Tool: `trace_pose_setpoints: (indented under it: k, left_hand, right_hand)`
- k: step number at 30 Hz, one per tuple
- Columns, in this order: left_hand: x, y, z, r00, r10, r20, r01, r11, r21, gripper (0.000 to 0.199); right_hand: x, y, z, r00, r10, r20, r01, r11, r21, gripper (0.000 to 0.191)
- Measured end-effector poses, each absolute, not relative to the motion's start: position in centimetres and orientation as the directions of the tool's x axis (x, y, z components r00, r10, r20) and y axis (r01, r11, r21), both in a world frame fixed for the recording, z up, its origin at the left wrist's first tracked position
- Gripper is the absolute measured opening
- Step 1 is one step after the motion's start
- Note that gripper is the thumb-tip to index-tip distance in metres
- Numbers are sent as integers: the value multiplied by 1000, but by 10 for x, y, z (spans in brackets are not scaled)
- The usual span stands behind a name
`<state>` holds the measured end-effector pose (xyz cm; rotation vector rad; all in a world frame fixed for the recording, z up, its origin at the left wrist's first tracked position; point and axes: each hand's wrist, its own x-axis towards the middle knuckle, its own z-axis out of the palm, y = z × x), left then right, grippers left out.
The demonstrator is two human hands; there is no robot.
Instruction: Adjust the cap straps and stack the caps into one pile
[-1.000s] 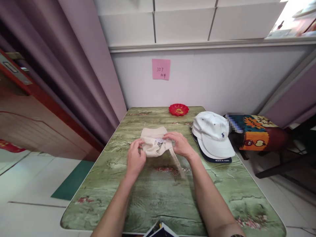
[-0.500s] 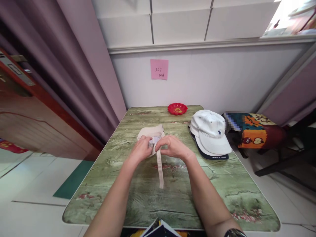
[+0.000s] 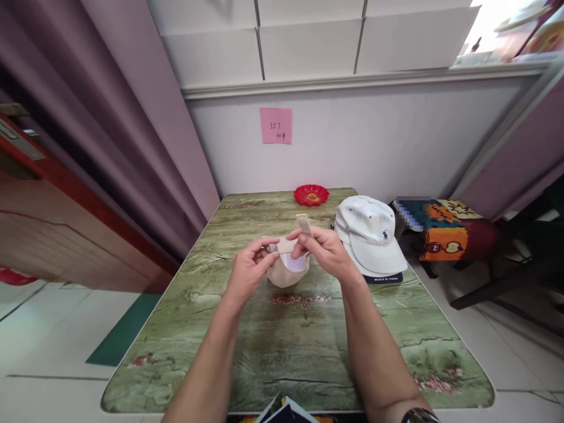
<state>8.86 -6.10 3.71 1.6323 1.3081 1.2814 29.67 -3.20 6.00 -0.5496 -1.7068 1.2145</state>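
A beige cap [image 3: 286, 277] is between my hands over the middle of the table, its crown toward me and a pale lining showing through the back opening. My left hand [image 3: 253, 264] pinches the cap's edge on the left side, near the strap's buckle end. Between the thumb and fingers of my right hand [image 3: 324, 249] is the cap's strap [image 3: 304, 223], its free end sticking up above the fingertips. The cap's far side is partly hidden behind the fingers.
White caps [image 3: 372, 241] are stacked on the table's right side over a dark brim [image 3: 388, 278]. A red scalloped dish [image 3: 311, 195] sits at the back edge of the green wood-patterned table [image 3: 198, 352]. A stool with a colourful cover [image 3: 445, 241] stands to the right.
The cap has been turned and raised, so its crown now faces me. The strap, which hung down toward me, now points up in my right hand.
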Motion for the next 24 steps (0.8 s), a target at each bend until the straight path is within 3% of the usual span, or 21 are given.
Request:
trace_pose_setpoints:
  k: [3, 8, 11, 14, 17, 20, 24]
  left_hand:
    - [97, -71, 33, -53, 963, 265, 159, -253, 954, 33]
    - [102, -74, 37, -100, 934, 342, 191, -319, 928, 32]
    - [100, -74, 40, -105, 874, 474, 354, -412, 840, 25]
    - [99, -76, 43, -55, 787, 614, 560, -485, 672, 19]
    - [100, -78, 45, -2, 765, 644, 621, -504, 600, 20]
    - [102, -79, 47, -8, 807, 591, 575, -480, 663, 20]
    - [104, -76, 43, -176, 853, 491, 450, -373, 811, 20]
  right_hand:
    - [299, -32, 60, -402, 838, 370, -229, 299, -926, 35]
    - [295, -30, 58, -302, 910, 283, -288, 196, -937, 29]
    - [295, -29, 58, -317, 910, 268, -299, 172, -939, 26]
    - [297, -28, 60, -339, 904, 263, -252, 182, -951, 24]
    - [297, -30, 61, -331, 915, 232, -216, 165, -962, 26]
    - [294, -32, 63, -331, 921, 207, -192, 149, -970, 27]
    - [292, -33, 63, -325, 917, 232, -127, 201, -971, 28]
